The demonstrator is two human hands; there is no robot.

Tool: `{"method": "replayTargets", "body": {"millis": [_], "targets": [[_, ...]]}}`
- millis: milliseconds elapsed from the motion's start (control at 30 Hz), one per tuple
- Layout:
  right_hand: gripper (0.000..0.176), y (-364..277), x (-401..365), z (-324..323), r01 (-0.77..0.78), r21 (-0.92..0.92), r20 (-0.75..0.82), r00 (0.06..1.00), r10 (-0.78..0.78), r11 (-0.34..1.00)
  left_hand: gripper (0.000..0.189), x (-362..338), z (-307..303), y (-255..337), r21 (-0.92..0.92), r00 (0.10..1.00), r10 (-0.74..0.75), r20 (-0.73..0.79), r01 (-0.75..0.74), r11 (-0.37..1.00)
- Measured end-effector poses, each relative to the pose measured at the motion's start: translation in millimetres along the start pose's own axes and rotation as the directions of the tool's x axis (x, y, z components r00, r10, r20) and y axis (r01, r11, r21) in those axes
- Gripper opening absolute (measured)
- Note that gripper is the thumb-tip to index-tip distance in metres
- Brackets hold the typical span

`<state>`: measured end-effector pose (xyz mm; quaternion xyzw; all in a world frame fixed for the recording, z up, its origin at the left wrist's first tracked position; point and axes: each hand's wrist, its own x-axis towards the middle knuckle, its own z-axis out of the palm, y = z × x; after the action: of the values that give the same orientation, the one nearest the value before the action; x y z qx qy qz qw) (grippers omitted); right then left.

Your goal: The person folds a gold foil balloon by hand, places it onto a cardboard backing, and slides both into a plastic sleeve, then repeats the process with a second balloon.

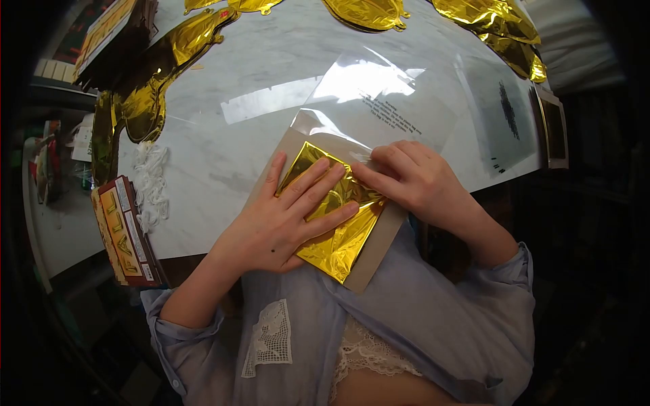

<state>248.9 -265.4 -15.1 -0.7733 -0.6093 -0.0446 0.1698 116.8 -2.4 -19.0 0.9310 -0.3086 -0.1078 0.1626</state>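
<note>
A folded gold foil balloon [338, 254] lies slantwise over a grey-brown card [380, 252] at the table's front edge. My left hand [288, 213] rests flat across the foil, fingers spread. At the foil's upper right corner, my right hand [413, 179] has its fingers closed in a pinch at the edge of a clear plastic bag [318, 125]. The bag's shiny film stretches beyond the top of the card. Under the right fingertips, the foil is creased.
More gold foil balloons [365, 13] line the far and left edges. White string [152, 183] and a stack of printed cards marked FALL [118, 233] sit at left, with another stack [108, 34] behind. Clear printed bags [393, 108] and a dark-marked film [497, 115] lie ahead and right.
</note>
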Motion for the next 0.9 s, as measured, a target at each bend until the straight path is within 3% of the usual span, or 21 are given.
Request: {"method": "replayTargets", "body": {"millis": [300,367,600,667,900], "targets": [[0.035,-8.0,6.7,8.0,-0.105,0.02,-0.052,0.993,0.106,0.994,0.082,0.3,1.6,-1.0,-0.027,1.0,-0.018,-0.004,0.018,0.999],[0.033,-12.3,6.4,11.7,-0.245,0.024,-0.09,0.965,0.246,0.969,0.082,0.1,3.4,-1.6,-0.006,1.0,-0.006,-0.013,0.006,1.0],[0.037,-9.8,3.8,12.1,-0.253,0.147,-0.093,0.959,0.267,0.956,0.081,-0.5,4.2,-1.2,-0.027,1.0,-0.002,-0.031,0.002,1.0],[0.037,-4.6,0.3,18.2,-0.281,0.283,-0.081,0.946,0.315,0.917,0.081,-0.6,5.1,-1.4,-0.022,0.999,0.001,-0.035,-0.002,1.0],[0.041,1.4,-2.3,22.1,-0.282,0.275,-0.08,0.946,0.314,0.919,0.083,-1.2,6.3,-2.0,-0.006,0.999,0.007,-0.041,-0.007,1.0]]}}
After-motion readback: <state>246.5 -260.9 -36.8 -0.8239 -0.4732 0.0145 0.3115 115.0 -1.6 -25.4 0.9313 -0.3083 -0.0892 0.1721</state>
